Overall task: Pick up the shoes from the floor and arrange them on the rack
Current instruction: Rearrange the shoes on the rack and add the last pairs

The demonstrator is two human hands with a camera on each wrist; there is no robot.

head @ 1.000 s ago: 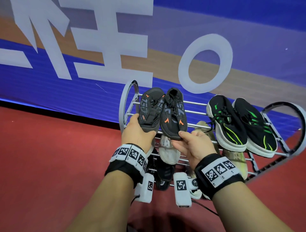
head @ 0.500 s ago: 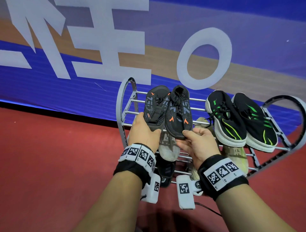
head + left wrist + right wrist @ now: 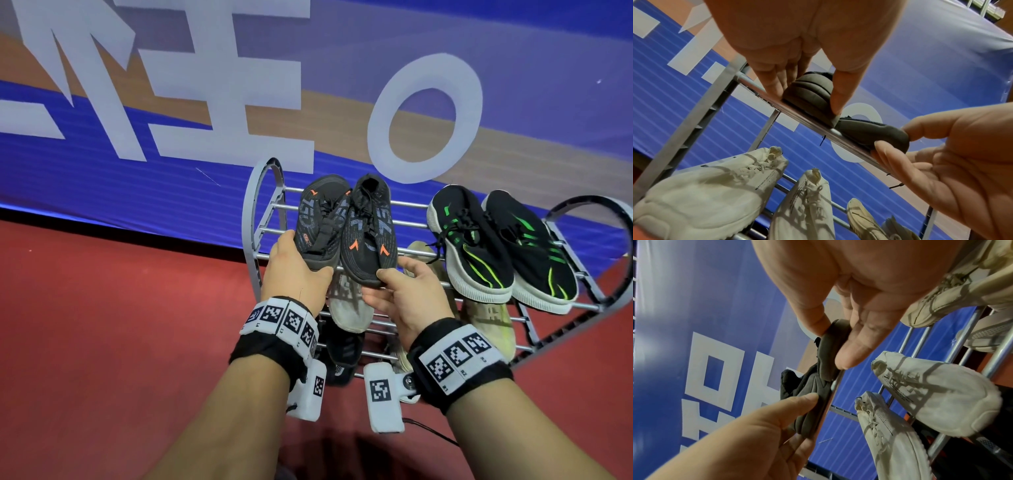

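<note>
Head view shows the blue banner wall (image 3: 137, 192) behind a grey tiered rack (image 3: 255, 219) on the red floor (image 3: 102, 342). On its top tier, right side, sits a black-and-green pair (image 3: 496, 246); cream shoes (image 3: 346, 305) lie on the tier below. At the top tier's left end is the black-and-orange pair: left hand (image 3: 294, 274) pinches the toe of the left shoe (image 3: 322, 219), right hand (image 3: 407, 294) pinches the toe of the right shoe (image 3: 370, 233), thumb above, fingers (image 3: 885, 151) beneath the sole. Both shoes run lengthwise away from the hands, heels toward the wall, toes overhanging the front rail (image 3: 813, 125). Whether the heels rest on the rear bars is hard to make out; lower tiers are mostly hidden by the wrists.
</note>
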